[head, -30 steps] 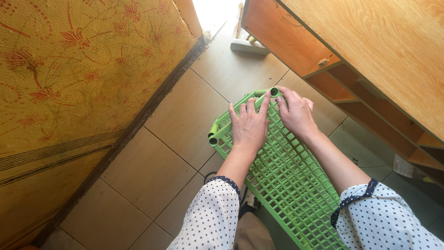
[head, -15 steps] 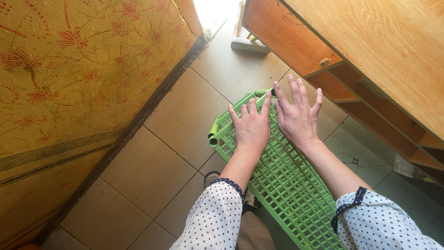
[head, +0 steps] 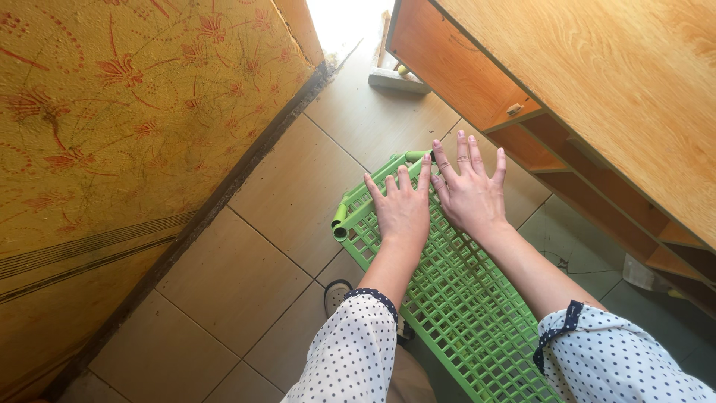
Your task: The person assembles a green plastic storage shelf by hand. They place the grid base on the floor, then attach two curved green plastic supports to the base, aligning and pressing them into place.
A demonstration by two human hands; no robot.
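Note:
A green plastic lattice shelf panel [head: 455,313] with short tube sockets at its corners is held over the tiled floor. My left hand [head: 403,209] lies flat on the panel's far end, fingers together and pointing away from me. My right hand [head: 470,190] hovers at the far right corner with its fingers spread and lifted off the rim. Both arms wear white sleeves with dark dots.
A yellow patterned wall [head: 112,134] runs along the left. A wooden cabinet with open shelves [head: 597,127] stands on the right. Beige floor tiles [head: 291,201] lie below, with a small block [head: 399,78] by the bright doorway and a shoe tip [head: 339,295] under the panel.
My right hand has let go of the panel's far corner and opened, fingers spreading upward. My left hand has stayed flat on the panel.

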